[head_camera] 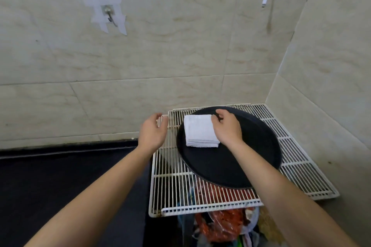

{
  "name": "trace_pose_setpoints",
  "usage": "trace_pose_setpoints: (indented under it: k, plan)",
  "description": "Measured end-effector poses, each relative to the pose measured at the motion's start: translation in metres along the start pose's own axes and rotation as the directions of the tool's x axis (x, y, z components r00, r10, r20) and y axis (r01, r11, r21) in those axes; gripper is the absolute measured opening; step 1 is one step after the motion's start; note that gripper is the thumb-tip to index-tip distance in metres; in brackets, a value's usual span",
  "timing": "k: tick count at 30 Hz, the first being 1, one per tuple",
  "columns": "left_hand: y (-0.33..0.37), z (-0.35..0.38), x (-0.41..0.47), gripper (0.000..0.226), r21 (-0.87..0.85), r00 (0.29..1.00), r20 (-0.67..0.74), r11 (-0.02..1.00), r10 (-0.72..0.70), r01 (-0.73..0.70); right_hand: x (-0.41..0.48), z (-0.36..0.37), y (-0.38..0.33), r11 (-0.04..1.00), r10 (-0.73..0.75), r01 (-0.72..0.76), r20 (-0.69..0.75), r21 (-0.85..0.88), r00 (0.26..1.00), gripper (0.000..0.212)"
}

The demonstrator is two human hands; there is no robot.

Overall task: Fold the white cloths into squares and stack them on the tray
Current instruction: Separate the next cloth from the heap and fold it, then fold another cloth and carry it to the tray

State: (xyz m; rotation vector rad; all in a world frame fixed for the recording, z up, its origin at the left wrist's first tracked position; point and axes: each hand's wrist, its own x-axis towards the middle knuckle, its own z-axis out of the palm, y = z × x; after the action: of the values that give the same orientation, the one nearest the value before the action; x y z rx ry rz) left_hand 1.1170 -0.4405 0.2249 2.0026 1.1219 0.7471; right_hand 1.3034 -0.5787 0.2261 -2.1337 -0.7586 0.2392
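While the folded white cloth stack point(200, 130) sits on the left part of the round black tray point(230, 166), the right hand point(227, 127) rests against its right edge, fingers curled at the far corner, though whether they're pinching it I can't tell. Its slightly longer side runs away from the person. The left hand point(153, 131) hovers open just left of the tray, over the white wire rack point(172, 190), holding nothing.
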Motion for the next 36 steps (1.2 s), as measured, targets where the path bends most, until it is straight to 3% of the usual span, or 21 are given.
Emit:
trace_pose_setpoints:
  k: [2, 5, 9, 14, 18, 23, 27, 36]
  plan:
    - [-0.011, -0.029, -0.011, 0.054, 0.302, 0.984, -0.086, 0.945, 0.158, -0.126, -0.005, 0.010, -0.017, 0.981, -0.154, 0.154, 0.009, -0.120, 0.988, 0.050]
    - [-0.042, -0.079, -0.033, 0.064, 0.631, 0.958, -0.135, 0.768, 0.252, -0.113, -0.020, 0.043, -0.047, 0.869, -0.394, 0.398, 0.076, -0.296, 0.916, 0.062]
    - [-0.099, -0.152, -0.073, 0.074, 0.797, 0.973, -0.163, 0.603, 0.165, 0.031, -0.061, 0.111, -0.093, 0.672, -0.606, 0.652, 0.245, -0.350, 0.757, 0.071]
    - [-0.153, -0.242, -0.128, 0.076, 0.820, 0.960, -0.265, 0.545, 0.089, 0.176, -0.129, 0.178, -0.153, 0.564, -0.672, 0.760, 0.355, -0.324, 0.650, 0.077]
    - [-0.199, -0.334, -0.180, 0.076, 0.808, 0.940, -0.337, 0.529, 0.056, 0.259, -0.197, 0.231, -0.220, 0.472, -0.769, 0.846, 0.354, -0.248, 0.532, 0.078]
    - [-0.278, -0.463, -0.260, 0.075, 0.781, 0.908, -0.419, 0.519, 0.020, 0.349, -0.305, 0.319, -0.298, 0.421, -0.802, 0.880, 0.364, -0.219, 0.475, 0.078]
    - [-0.341, -0.551, -0.326, 0.076, 0.742, 0.875, -0.477, 0.494, -0.085, 0.453, -0.391, 0.393, -0.354, 0.335, -0.814, 0.925, 0.440, -0.177, 0.379, 0.078]
    - [-0.458, -0.668, -0.419, 0.078, 0.608, 0.752, -0.589, 0.452, -0.294, 0.653, -0.518, 0.536, -0.450, 0.176, -0.814, 0.984, 0.560, -0.017, 0.156, 0.075]
